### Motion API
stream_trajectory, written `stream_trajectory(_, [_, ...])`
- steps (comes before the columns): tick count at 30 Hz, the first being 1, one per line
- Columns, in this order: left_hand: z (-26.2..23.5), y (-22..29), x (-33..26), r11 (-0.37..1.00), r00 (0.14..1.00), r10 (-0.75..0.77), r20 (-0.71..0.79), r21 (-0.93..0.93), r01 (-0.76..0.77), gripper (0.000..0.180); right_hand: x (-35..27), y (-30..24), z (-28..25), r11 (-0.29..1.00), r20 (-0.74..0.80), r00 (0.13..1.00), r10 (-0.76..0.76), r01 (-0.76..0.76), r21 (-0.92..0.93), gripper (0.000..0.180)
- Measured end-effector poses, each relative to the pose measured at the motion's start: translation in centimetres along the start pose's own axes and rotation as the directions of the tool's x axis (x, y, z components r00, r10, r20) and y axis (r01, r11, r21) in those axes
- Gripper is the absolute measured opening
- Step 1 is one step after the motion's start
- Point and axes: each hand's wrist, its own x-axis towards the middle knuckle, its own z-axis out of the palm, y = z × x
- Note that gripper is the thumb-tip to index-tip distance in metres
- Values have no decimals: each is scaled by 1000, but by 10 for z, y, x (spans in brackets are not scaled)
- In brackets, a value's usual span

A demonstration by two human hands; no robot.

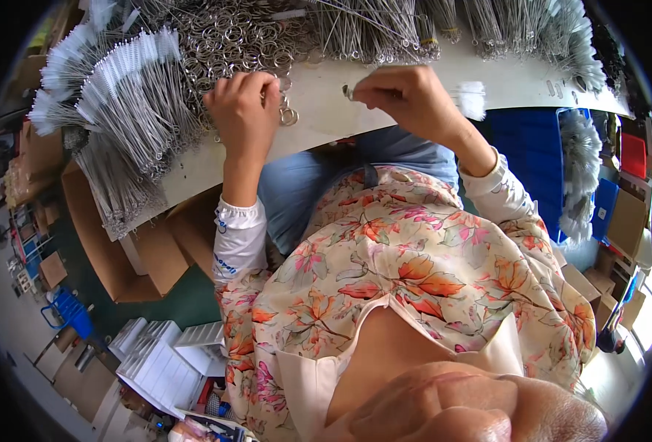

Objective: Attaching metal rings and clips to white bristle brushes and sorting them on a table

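White and long, the worktable (pixel 385 92) runs across the far side of the scene, above the person's lap. The right hand (pixel 407 92) hovers over it, thumb and forefinger pinched on the wire stem of a thin brush, just behind its small loop end (pixel 347 91); the stem runs behind the hand and its white bristle tip (pixel 472 99) shows to the right. The left hand (pixel 246 110) is curled loosely at the near edge of the table, fingers closed on metal rings, and one ring (pixel 288 116) hangs just below its fingertips. I cannot tell how many rings it holds.

Judging by this, a ring is about to meet the loop. To do it well, the loop should stay turned toward the left hand, the stem held steady near its end so it does not whip, and one ring singled out between the fingertips before the hands come together.

Farther out, a heap of loose rings (pixel 230 40) lies behind the left hand. To the left, bundles of brushes (pixel 120 96) fan over the table's corner, white tips far. More brushes (pixel 385 29) line the far edge, and another bunch (pixel 580 169) hangs by a blue bin (pixel 525 147) on the right. Cardboard boxes (pixel 142 250) stand under the table on the left.
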Motion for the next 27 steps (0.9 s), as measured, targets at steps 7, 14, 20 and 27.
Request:
stream_trajectory(7, [-34,31,-4,294,884,-420,206,-890,348,15,23,-31,4,898,4,997,79,-73,434,13])
stream_trajectory(14, [-39,61,-9,-253,891,-346,294,-944,214,15,23,-52,19,724,21,999,-35,11,689,11])
stream_trajectory(20, [-65,63,-4,-16,933,-313,178,-983,182,16,20,-57,27,868,-341,856,-387,463,177,10])
stream_trajectory(27, [-91,57,-3,310,973,-207,97,-937,159,24,20,-58,22,711,-183,697,-694,620,-332,21])
